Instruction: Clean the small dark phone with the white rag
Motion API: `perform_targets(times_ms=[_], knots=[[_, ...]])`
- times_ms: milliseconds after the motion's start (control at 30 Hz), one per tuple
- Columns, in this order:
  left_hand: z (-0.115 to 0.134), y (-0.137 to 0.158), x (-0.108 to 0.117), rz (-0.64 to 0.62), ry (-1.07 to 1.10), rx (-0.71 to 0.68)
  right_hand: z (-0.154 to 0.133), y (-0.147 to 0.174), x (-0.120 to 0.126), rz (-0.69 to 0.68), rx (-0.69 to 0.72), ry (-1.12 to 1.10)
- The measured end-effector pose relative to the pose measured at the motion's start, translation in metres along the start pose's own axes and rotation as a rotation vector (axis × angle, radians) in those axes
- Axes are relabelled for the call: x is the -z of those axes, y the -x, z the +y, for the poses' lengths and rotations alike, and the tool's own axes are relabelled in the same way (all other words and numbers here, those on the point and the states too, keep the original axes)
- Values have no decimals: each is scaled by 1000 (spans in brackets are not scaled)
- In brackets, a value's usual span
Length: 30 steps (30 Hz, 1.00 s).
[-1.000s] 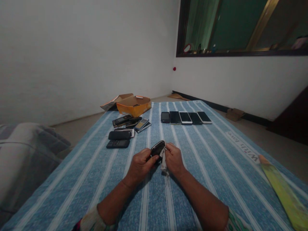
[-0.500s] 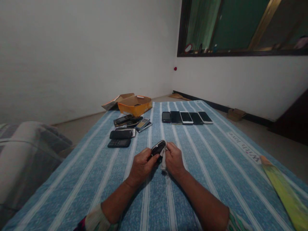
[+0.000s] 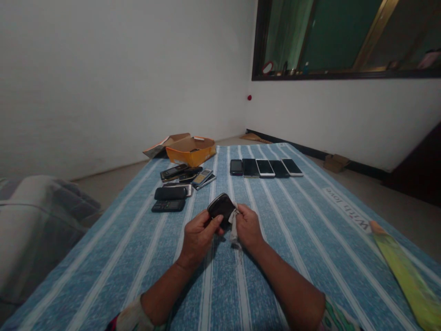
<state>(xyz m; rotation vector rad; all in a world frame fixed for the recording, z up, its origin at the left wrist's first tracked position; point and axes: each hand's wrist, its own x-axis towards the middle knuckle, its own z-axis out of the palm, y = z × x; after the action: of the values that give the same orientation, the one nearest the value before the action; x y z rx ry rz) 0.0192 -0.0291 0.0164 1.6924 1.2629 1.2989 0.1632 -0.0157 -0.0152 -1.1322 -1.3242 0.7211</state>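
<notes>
A dark mobile phone (image 3: 221,205) is held up off the striped bedspread, its flat black face turned towards me. My left hand (image 3: 200,233) grips it by the lower left side, thumb lying across the face. In my right hand (image 3: 248,226) a crumpled whitish cloth (image 3: 234,225) is pinched, touching the phone's right edge. Beyond my hands on the left lies a loose heap of phones, among them a black keypad phone (image 3: 168,205) and a black case-like phone (image 3: 170,193). Several phones stand side by side in a row, with a white-framed smartphone (image 3: 265,168) in the middle.
An open orange cardboard box (image 3: 191,154) sits at the far left of the blue striped bedspread (image 3: 275,276). A yellow-green packet (image 3: 403,276) lies along the right edge. A covered bundle (image 3: 41,239) stands at the left, and a small carton (image 3: 336,162) rests on the floor.
My left hand has turned the phone from edge-on to show its flat face, and shifted slightly left. The cloth in my right hand stays at the phone's right edge.
</notes>
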Motion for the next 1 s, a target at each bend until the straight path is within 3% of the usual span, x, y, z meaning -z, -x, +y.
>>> perform_targets(times_ms=[200, 400, 467, 633, 767, 867, 1000], knots=[[4, 2, 1, 13, 74, 41, 2, 0, -6, 6, -289, -315], [5, -1, 1, 28, 72, 66, 0, 2, -7, 4, -299, -307], [4, -2, 1, 28, 43, 62, -2, 0, -3, 26, -181, -202], [-4, -1, 1, -18, -105, -45, -13, 0, 7, 146, 325, 122], [-6, 1, 1, -86, -221, -195, -22, 3, 8, 99, 566, 195], [-4, 2, 1, -120, -247, -251, -24, 2, 10, 24, 624, 222], [-2, 1, 0, -133, -260, -264, -22, -2, 14, -29, 492, 160]])
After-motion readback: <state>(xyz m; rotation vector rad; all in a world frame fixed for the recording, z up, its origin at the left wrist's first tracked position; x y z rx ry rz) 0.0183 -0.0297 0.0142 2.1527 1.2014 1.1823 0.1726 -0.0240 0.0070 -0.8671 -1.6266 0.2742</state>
